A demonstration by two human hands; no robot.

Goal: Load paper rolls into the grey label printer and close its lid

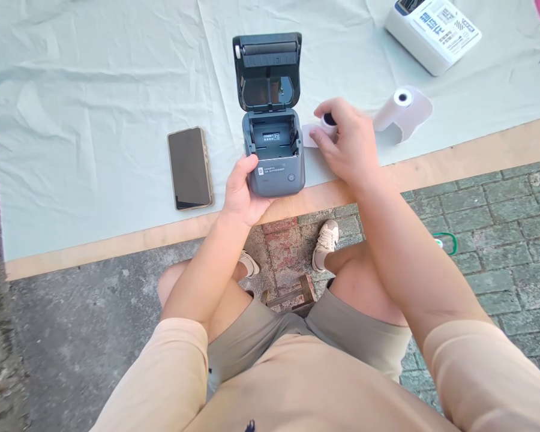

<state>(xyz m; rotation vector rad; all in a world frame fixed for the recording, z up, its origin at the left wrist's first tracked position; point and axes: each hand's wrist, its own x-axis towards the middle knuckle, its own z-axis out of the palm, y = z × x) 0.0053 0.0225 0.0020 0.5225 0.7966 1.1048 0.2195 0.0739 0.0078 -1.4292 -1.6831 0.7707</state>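
Note:
A dark grey label printer stands near the table's front edge with its black lid raised. Its paper bay is uncovered and holds no roll. My left hand grips the printer's lower left side, thumb on the front rim. Just right of the printer, my right hand has thumb and fingers around a small white paper roll, whose loose end points left toward the printer. Farther right lies another white paper roll, partly unwound.
A phone with a dark screen lies left of the printer. At the back right sits a white box with printed text. Pale cloth covers the table, leaving a wooden front edge bare.

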